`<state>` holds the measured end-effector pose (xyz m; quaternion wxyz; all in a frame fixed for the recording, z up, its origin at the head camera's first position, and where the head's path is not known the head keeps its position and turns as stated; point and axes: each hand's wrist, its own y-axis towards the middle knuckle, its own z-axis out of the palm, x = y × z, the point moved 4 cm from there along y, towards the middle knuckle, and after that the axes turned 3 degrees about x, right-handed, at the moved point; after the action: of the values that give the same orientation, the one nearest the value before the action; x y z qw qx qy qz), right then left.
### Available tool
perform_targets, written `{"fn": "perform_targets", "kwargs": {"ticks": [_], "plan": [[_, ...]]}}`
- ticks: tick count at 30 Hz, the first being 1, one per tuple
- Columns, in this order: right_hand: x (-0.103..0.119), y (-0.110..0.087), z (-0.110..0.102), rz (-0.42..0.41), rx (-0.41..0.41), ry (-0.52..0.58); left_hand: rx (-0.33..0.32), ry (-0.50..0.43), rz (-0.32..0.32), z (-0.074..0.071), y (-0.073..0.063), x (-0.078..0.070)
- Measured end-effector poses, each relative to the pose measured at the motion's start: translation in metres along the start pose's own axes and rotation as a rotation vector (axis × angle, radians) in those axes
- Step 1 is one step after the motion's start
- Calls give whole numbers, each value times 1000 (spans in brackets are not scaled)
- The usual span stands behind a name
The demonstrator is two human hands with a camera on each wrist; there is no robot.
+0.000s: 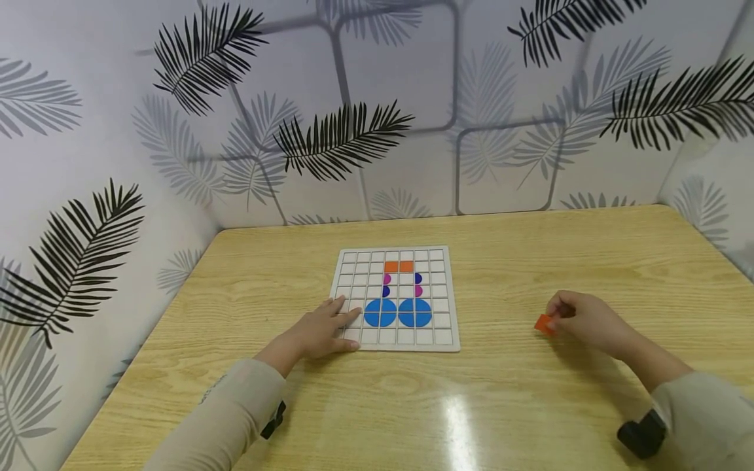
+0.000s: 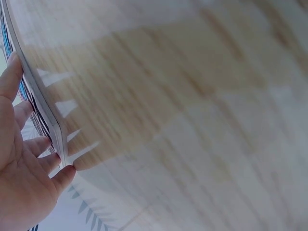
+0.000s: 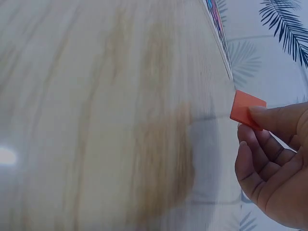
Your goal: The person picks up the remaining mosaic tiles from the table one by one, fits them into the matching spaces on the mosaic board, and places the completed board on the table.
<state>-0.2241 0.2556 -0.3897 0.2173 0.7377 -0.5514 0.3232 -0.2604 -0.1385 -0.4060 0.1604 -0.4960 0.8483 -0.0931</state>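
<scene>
A white grid board (image 1: 442, 337) lies on the table, carrying coloured tiles. Two orange squares (image 1: 398, 267) sit side by side near its top. Below them, pink and dark blue half-round tiles (image 1: 418, 291) stand in two columns. Blue quarter-round pieces form two discs (image 1: 379, 313) lower down. My left hand (image 1: 321, 329) rests with spread fingers on the board's lower left corner; the left wrist view shows the fingers (image 2: 36, 144) along its edge. To the right of the board, my right hand (image 1: 586, 322) pinches an orange square tile (image 3: 245, 108) between thumb and fingers.
The wood-grain table (image 1: 495, 261) reaches back to a wall (image 1: 412, 163) with a leaf pattern. A second patterned wall (image 1: 88, 163) borders the left side. Black wrist devices (image 1: 642, 435) show at both cuffs.
</scene>
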Motion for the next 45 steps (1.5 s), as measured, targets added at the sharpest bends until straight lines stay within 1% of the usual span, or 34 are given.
{"fn": "perform_targets", "kwargs": {"ticks": [3,11,16,21,27,32,37,45], "plan": [[5,7,6,-10,2,50,1,7,10,1,0,1],[14,24,18,-17,-12,80,2,1,1,1,-1,0],[19,35,22,5,-47,102,0,-6,-8,-1,-2,-1],[26,46,28,7,-78,119,6,-11,-8,-1,-1,-1],[36,65,35,11,-64,150,9,-11,-15,0,0,1],[43,82,37,12,-63,169,6,-6,-11,1,0,2],[47,98,40,38,-75,172,6,1,-11,1,0,1],[54,124,50,76,-96,163,8,-6,-20,2,0,2]]}}
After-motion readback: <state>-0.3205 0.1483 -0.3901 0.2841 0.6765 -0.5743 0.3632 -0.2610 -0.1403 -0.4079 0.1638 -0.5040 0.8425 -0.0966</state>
